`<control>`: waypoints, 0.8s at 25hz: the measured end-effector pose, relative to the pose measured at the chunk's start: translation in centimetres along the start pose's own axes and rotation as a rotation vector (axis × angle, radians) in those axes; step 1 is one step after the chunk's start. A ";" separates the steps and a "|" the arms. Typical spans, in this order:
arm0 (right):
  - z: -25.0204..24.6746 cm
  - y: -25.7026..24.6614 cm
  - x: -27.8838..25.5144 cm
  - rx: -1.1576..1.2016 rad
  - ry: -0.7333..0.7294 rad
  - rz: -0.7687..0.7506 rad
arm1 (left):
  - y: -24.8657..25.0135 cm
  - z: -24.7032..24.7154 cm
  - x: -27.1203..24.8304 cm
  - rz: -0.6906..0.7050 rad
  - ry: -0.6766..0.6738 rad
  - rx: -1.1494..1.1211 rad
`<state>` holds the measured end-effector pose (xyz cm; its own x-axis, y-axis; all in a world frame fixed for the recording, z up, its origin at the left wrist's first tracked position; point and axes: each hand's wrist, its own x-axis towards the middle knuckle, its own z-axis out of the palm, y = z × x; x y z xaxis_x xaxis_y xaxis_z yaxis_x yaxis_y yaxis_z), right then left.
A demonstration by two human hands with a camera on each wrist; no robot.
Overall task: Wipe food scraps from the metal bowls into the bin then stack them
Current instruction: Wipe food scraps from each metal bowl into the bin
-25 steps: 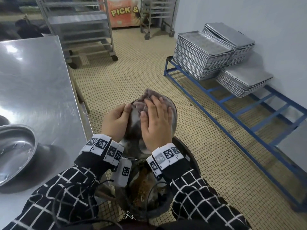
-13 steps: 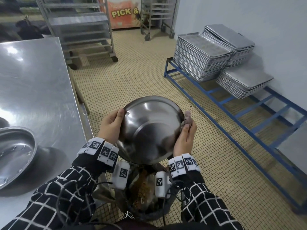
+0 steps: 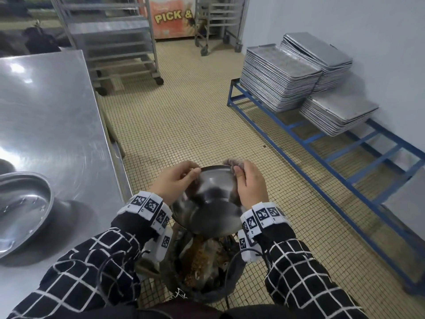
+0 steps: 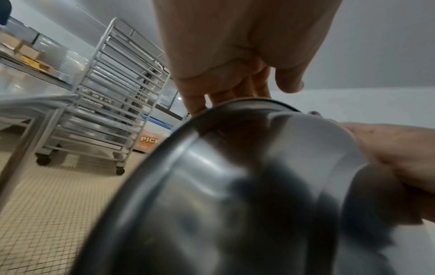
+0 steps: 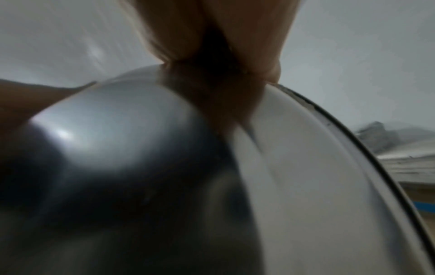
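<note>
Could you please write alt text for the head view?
Two hands, left hand and right hand, hold a metal bowl by its rim over a bin of scraps; the right also pinches a cloth.

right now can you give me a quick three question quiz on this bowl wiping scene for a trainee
1. True or false: the round metal bowl held in both hands is over the dark bin of food scraps.
2. Which hand pinches the grey-brown cloth against the bowl's rim? A) left hand B) right hand
3. Fill in: a second metal bowl rests on the steel ____ to the person's left.

Key: 1 true; 2 B; 3 table.
</note>
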<state>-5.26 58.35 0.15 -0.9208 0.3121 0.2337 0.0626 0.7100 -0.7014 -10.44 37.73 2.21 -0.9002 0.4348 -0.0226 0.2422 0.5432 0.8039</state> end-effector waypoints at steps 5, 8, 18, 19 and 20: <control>1.1 -1.4 -0.1 -0.063 0.006 -0.201 | 1.4 0.5 -0.1 0.052 0.084 0.177; 1.1 -2.0 -0.8 -0.041 0.179 -0.163 | 1.2 0.4 -0.1 0.025 0.155 0.143; 2.4 -5.3 -3.9 -0.160 0.240 -0.262 | 3.7 0.2 0.2 0.008 0.284 0.057; 2.1 -5.1 -3.3 -0.111 0.264 -0.205 | 3.8 0.1 0.2 0.005 0.293 0.043; 1.9 -4.8 -2.9 -0.051 0.278 -0.135 | 3.9 -0.1 0.3 -0.002 0.302 0.013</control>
<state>-3.56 52.85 1.57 -0.7823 0.3686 0.5022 -0.0273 0.7851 -0.6187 -9.77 39.89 5.34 -0.9672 0.2011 0.1554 0.2432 0.5541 0.7961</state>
